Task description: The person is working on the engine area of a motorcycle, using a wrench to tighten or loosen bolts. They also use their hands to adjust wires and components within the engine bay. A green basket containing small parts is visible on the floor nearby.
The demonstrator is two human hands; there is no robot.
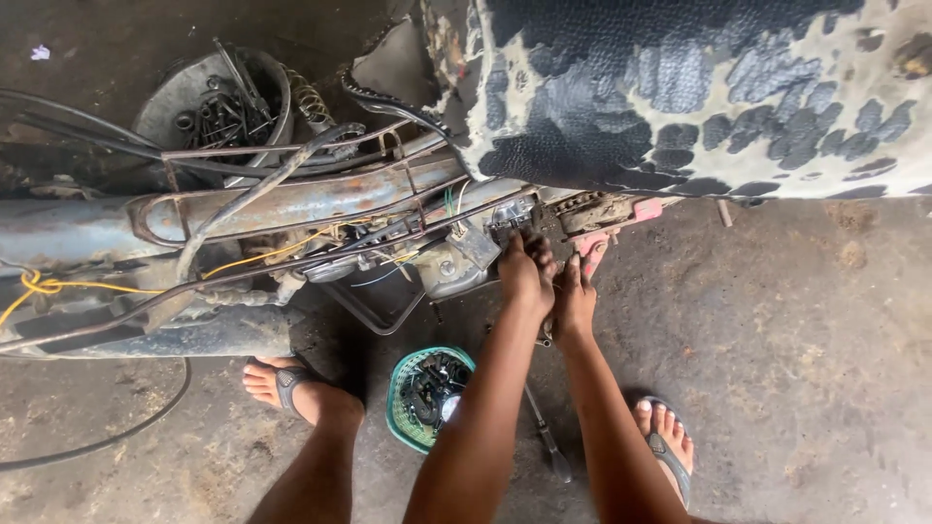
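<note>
At frame centre I see my left hand (525,275) and right hand (575,296) pressed side by side against the engine (464,254) under the worn seat (680,92). The engine is grimy grey metal, with yellow and green wires across it. Left fingers curl onto a part there; whether they clamp it I cannot tell. Right fingers lie together by a pink piece (592,250). A green basket (400,400) sits below.

The worn seat (699,87) runs off the top and right edges. Fingertips of both hands (546,281) vanish behind engine parts (505,228). The green basket's (403,408) contents are too small to identify.
</note>
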